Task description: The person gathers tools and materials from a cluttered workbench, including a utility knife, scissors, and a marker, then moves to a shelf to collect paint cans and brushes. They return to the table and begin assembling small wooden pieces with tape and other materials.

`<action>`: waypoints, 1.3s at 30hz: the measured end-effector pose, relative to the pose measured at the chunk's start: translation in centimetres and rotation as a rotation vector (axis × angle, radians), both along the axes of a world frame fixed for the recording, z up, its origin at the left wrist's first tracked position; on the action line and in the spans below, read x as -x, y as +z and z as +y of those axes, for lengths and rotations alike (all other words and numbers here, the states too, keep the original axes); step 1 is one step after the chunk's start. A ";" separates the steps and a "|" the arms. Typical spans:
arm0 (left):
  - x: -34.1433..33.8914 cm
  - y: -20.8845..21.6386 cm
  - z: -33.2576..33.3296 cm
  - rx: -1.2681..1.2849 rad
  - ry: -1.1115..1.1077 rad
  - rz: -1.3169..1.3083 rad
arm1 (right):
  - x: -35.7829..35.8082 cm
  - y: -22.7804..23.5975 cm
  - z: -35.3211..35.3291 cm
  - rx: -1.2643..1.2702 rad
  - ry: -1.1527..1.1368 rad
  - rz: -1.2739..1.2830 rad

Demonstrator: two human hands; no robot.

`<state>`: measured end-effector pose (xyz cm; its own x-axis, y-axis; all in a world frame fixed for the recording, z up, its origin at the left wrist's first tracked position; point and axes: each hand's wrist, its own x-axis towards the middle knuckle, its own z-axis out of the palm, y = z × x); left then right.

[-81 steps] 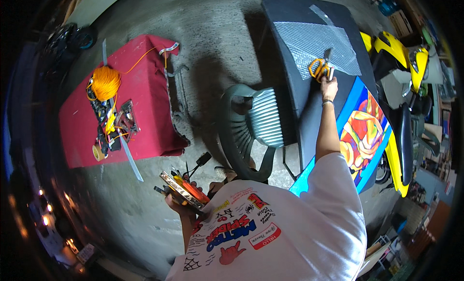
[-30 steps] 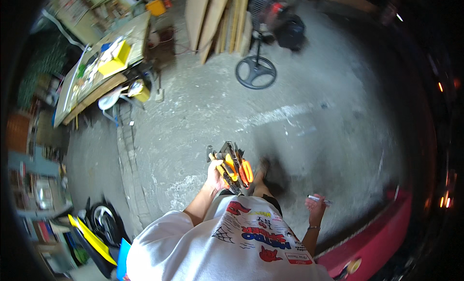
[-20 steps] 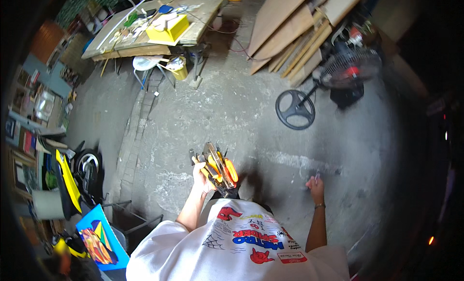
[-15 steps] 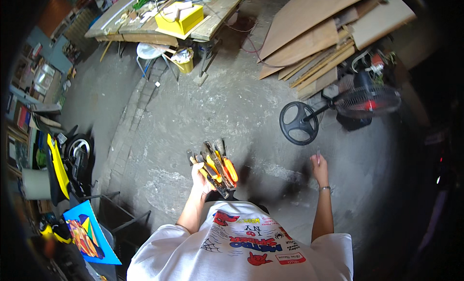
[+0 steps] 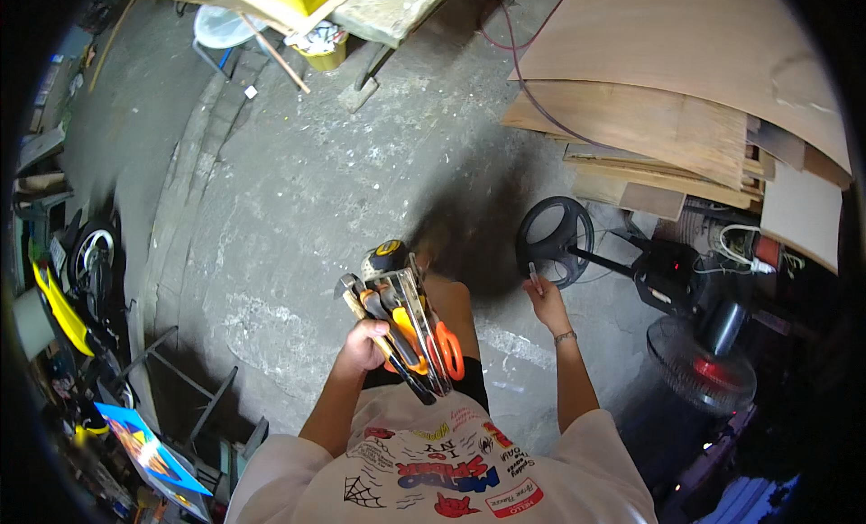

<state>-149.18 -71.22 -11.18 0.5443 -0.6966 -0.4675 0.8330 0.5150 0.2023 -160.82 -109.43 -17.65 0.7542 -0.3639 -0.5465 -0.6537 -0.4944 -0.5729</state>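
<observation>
Compared with half a second ago, the view has turned: the table point(image 5: 397, 14) shows now only partly at the top edge, and the right hand point(image 5: 547, 309) appears closer to the round base point(image 5: 575, 244) of the fan point(image 5: 666, 273). In the head view there are two hands. The left hand point(image 5: 365, 345) is closed around one bundle of tools point(image 5: 406, 321), in front of the shirt point(image 5: 433, 470). I count one round black and yellow piece point(image 5: 386, 255) and one orange-red handle point(image 5: 451, 353); the total I cannot tell, because the tools overlap. The right hand grips one pen point(image 5: 534, 276), its tip pointing away from the body. The floor point(image 5: 298, 181) is grey concrete with white marks. Around stand one fan, one stool point(image 5: 221, 28), one yellow bucket point(image 5: 327, 57) and one yellow-black motorbike point(image 5: 63, 312). At least four boards point(image 5: 649, 123) are piled at upper right.
</observation>
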 end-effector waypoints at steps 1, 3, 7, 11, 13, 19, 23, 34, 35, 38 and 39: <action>-1.3 -1.8 -1.5 -0.018 -0.018 0.005 | -1.4 -1.1 -1.4 -0.039 -0.050 0.039; -5.0 -4.1 -5.1 -0.025 -0.103 0.029 | -2.6 -6.3 -5.2 -0.148 -0.163 0.049; -13.7 -5.4 -15.0 0.029 -0.174 0.056 | -7.3 -12.7 -11.6 -0.112 -0.183 0.152; -18.5 -7.0 -23.6 0.083 -0.119 0.171 | -8.8 -19.9 -19.2 -0.079 -0.168 0.174; -20.5 -7.1 -27.9 0.037 -0.122 0.265 | -10.1 -22.3 -22.1 -0.127 -0.238 0.193; -27.3 -8.8 -36.6 0.062 -0.247 0.309 | -22.9 -22.6 -25.8 -0.043 -0.044 0.235; -36.8 -5.3 -42.8 0.276 -0.259 0.217 | -26.9 -24.7 -28.4 -0.016 0.329 0.202; -59.9 -2.1 -63.4 0.271 -0.439 0.178 | -46.5 -9.8 -38.8 -0.598 -0.470 -0.511; -62.9 0.4 -65.4 0.304 -0.436 0.132 | -47.7 -9.2 -40.4 -0.899 -0.717 -0.557; -70.4 7.8 -70.9 0.370 -0.372 -0.033 | -51.1 -7.6 -46.8 -0.602 -0.635 -0.328; -72.7 10.0 -73.1 0.384 -0.376 -0.063 | -51.4 -7.1 -48.3 -0.248 -0.497 -0.128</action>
<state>-76.50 -144.33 -1.22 0.2430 -0.9631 -0.1155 0.9665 0.2302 0.1137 -109.38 -157.68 -24.80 0.5911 -0.5644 -0.5762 -0.6908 0.0145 -0.7229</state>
